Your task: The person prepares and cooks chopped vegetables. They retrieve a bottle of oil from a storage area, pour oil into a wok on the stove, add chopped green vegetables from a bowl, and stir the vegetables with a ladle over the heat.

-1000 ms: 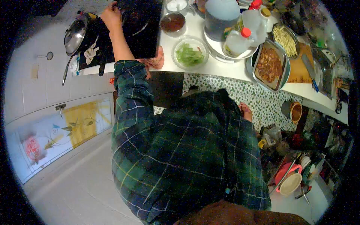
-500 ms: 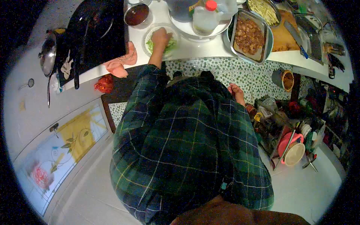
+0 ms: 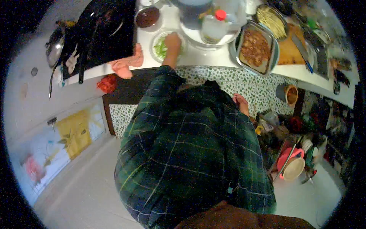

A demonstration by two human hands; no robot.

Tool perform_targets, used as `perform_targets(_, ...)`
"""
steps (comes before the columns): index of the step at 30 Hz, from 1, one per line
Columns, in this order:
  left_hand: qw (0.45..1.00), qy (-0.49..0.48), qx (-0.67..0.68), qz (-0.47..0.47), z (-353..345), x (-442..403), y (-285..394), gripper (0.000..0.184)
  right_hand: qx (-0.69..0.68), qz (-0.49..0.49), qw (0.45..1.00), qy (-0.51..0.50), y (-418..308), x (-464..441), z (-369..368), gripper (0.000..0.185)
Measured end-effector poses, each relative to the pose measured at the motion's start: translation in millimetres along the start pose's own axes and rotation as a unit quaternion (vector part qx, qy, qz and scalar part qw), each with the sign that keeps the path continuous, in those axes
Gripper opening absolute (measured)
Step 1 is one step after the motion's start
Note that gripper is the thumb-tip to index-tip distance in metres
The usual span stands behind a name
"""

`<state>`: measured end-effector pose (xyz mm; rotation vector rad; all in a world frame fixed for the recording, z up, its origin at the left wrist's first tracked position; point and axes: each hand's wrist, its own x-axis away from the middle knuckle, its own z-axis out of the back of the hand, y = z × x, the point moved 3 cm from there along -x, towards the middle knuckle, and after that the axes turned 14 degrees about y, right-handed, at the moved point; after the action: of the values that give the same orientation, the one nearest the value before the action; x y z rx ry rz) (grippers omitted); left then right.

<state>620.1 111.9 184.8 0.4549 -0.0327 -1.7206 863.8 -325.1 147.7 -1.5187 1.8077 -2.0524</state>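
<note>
The green strips [image 3: 160,48] lie in the clear bowl [image 3: 153,51], just beside the left hand [image 3: 172,43]; whether its grip grasps some, I cannot tell.

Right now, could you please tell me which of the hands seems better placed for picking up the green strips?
Left, most likely: the left hand is over the bowl of green strips, while the right hand hangs apart from the counter.

Light-green vegetable strips [image 3: 159,48], possibly sliced pepper though blur leaves that uncertain, lie loosely heaped inside a round, clear bowl [image 3: 152,45], which stands upright on the white counter [image 3: 195,58] near its front edge.
</note>
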Motion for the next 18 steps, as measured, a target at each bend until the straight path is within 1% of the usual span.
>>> perform_targets(1, 1.0, 0.004, 0.007, -0.03, 6, 4, 4, 0.009, -0.014, 0.052, 0.997, -0.054, -16, 9, -11, 0.037)
perform_targets(2, 0.987, 0.14, 0.056, -0.064, -48, 7, -18, 0.011, -0.019, 0.062, 0.997, -0.03, -13, -2, -3, 0.037)
perform_targets(3, 0.997, 0.025, 0.045, -0.049, -4, 1, -4, 0.013, -0.023, 0.022, 0.996, -0.077, 3, -22, 7, 0.042)
perform_targets(4, 0.994, 0.039, 0.081, -0.069, 0, 0, -5, 0.016, -0.029, -0.019, 0.991, -0.131, 11, -32, 14, 0.047)
perform_targets(5, 0.999, -0.006, 0.047, 0.017, 20, -7, 5, 0.016, -0.034, -0.012, 0.992, -0.12, 2, -24, 12, 0.047)
perform_targets(6, 0.987, 0.102, 0.126, -0.021, 22, -8, -3, 0.016, -0.006, -0.028, 0.998, -0.055, -15, -9, 1, 0.048)
perform_targets(7, 0.971, 0.115, 0.209, -0.031, 51, -17, -2, 0.015, 0.022, -0.049, 0.999, 0.006, -21, 0, -4, 0.05)
perform_targets(8, 0.963, 0.178, 0.202, 0.009, 93, -30, 3, 0.016, 0.017, -0.051, 0.999, 0.005, -17, -2, -2, 0.05)
perform_targets(9, 0.942, 0.227, 0.247, -0.02, 145, -32, 3, 0.016, 0.019, -0.039, 0.999, 0.005, -14, -5, 5, 0.046)
perform_targets(10, 0.923, 0.307, 0.231, -0.021, 149, -62, -42, 0.015, 0.02, -0.028, 0.999, 0.007, -9, -7, 12, 0.042)
perform_targets(11, 0.901, 0.403, 0.153, -0.046, 244, -56, -12, 0.012, -0.058, 0.029, 0.997, -0.047, -6, -11, 11, 0.038)
perform_targets(12, 0.853, 0.494, 0.157, -0.061, 292, -62, -22, 0.011, -0.06, 0.025, 0.997, -0.047, -2, -13, 19, 0.038)
perform_targets(13, 0.817, 0.549, 0.161, -0.066, 334, -71, -31, 0.011, -0.02, 0.05, 0.998, -0.021, -31, -1, 12, 0.038)
perform_targets(14, 0.807, 0.578, 0.103, -0.067, 365, -81, -46, 0.013, 0.019, 0.078, 0.997, 0.007, -50, 5, 8, 0.038)
perform_targets(15, 0.809, 0.571, 0.03, -0.139, 380, -101, -80, 0.017, 0.008, 0.108, 0.988, 0.108, -55, -3, 12, 0.028)
perform_targets(16, 0.803, 0.556, -0.042, -0.21, 388, -118, -110, 0.021, -0.005, 0.15, 0.981, 0.124, -93, 8, 4, 0.027)
perform_targets(18, 0.815, 0.525, -0.195, -0.147, 384, -118, -137, 0.028, 0.014, 0.282, 0.95, 0.136, -136, -5, 16, 0.026)
